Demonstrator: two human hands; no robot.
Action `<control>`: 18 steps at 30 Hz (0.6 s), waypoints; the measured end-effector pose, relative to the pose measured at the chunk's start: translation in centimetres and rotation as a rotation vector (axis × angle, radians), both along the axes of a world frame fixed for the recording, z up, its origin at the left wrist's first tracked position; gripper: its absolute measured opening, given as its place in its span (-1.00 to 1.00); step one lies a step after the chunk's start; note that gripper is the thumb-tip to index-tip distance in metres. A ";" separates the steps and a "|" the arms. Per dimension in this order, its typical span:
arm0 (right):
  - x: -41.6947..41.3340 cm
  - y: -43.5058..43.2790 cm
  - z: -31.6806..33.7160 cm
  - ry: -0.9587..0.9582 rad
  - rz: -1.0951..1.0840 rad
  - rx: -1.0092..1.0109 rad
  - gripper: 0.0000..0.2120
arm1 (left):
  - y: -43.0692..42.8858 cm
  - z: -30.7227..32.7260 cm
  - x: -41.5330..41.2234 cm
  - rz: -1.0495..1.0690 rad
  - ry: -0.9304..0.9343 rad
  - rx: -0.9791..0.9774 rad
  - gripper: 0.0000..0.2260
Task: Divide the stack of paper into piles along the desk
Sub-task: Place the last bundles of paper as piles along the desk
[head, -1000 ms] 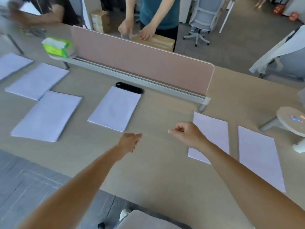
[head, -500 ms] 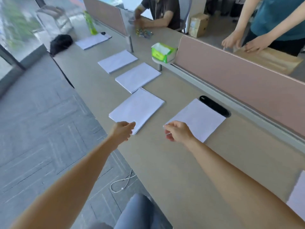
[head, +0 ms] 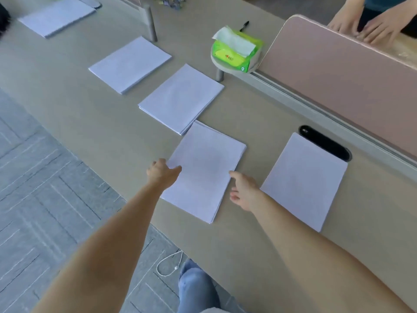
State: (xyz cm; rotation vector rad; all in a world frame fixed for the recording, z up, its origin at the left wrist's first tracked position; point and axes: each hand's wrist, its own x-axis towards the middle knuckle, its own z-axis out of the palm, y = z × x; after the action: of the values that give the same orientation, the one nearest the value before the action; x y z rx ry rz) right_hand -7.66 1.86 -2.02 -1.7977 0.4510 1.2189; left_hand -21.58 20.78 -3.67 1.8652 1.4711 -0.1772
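Several white paper piles lie in a row along the beige desk [head: 248, 245]. The nearest pile [head: 203, 170] sits between my hands. My left hand [head: 162, 171] grips its left edge, thumb on top of the sheets. My right hand [head: 243, 190] is at the pile's right edge with fingers loosely spread, one fingertip touching the edge. Another pile [head: 304, 181] lies to the right. Two more piles [head: 180, 98] [head: 129, 64] lie farther left, the nearer one touching the corner of the pile between my hands. One far pile [head: 56, 15] is at top left.
A pink divider [head: 338, 75] runs along the desk's far side, with a black cable slot [head: 325, 142] in front. A green tissue pack [head: 237, 50] and a pen [head: 244, 24] lie behind the piles. Another person's hands [head: 370, 26] rest beyond the divider. A white cable [head: 169, 265] lies on the floor.
The view has swung left along the desk. Both hands, loosely curled before, reached the pile; the left now holds its left edge and the right has opened at its right edge.
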 end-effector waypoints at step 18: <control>-0.5 4.4 -4.1 -0.035 -0.009 -0.126 -0.44 | 4.6 -1.2 2.4 -0.056 0.011 -0.435 -0.71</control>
State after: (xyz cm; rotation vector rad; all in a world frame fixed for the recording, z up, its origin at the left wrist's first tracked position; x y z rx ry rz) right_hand -8.12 6.24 -6.13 -1.9180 0.5257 1.1736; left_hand -19.22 25.42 -4.88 1.5519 1.2662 -0.4941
